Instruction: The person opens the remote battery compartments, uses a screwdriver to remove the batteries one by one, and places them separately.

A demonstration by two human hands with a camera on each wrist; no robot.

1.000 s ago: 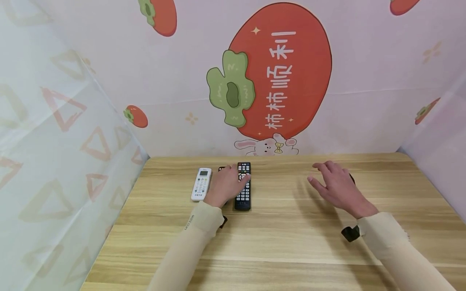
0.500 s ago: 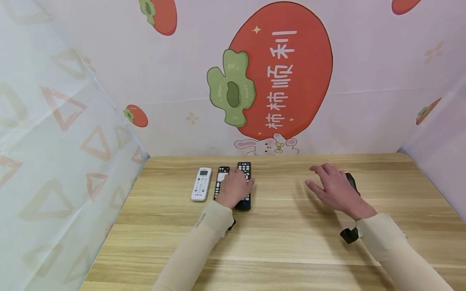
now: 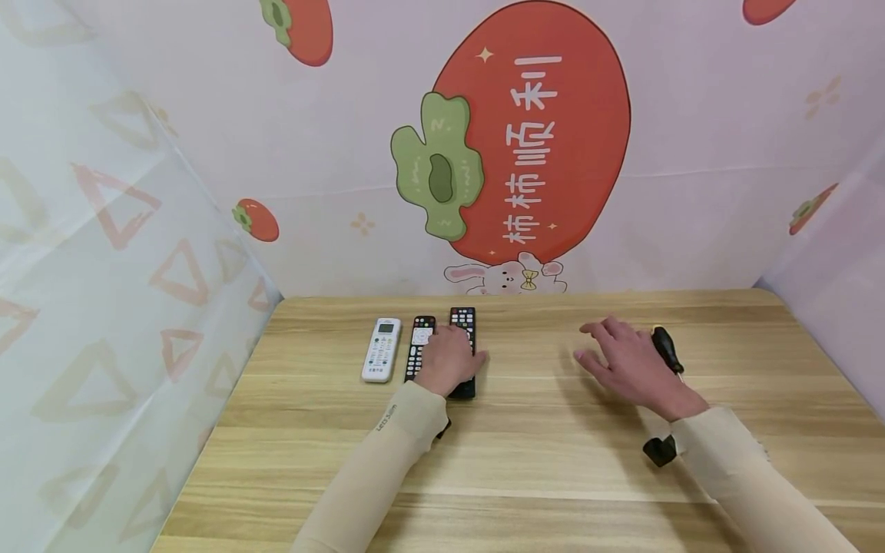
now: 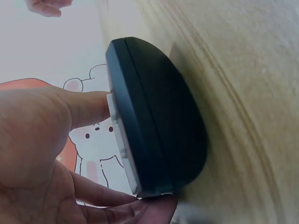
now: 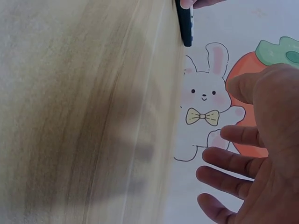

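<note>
Three remote controls lie side by side on the left of the wooden table. My left hand (image 3: 448, 359) grips the rightmost, a long black remote control (image 3: 462, 316). In the left wrist view its rounded black end (image 4: 159, 116) faces the camera, thumb at the button face and fingertips curled at the lower edge. Beside it lies a second black remote control (image 3: 419, 338) with white buttons. The white remote control (image 3: 382, 350) with a small screen is farthest left. My right hand (image 3: 632, 365) hovers over the table, fingers spread and holding nothing. A screwdriver (image 3: 665, 349) with a black handle shows behind it, its shaft partly hidden.
The wooden table (image 3: 525, 461) ends at a pale back wall (image 3: 332, 153) with a big red persimmon and a rabbit drawn on it. More patterned sheeting (image 3: 104, 307) borders the left side. A black wrist piece (image 3: 659, 451) sits below my right wrist.
My left hand has shifted right from the middle remote control onto the rightmost one, uncovering the middle one. My right hand has drifted slightly left, showing more of the screwdriver.
</note>
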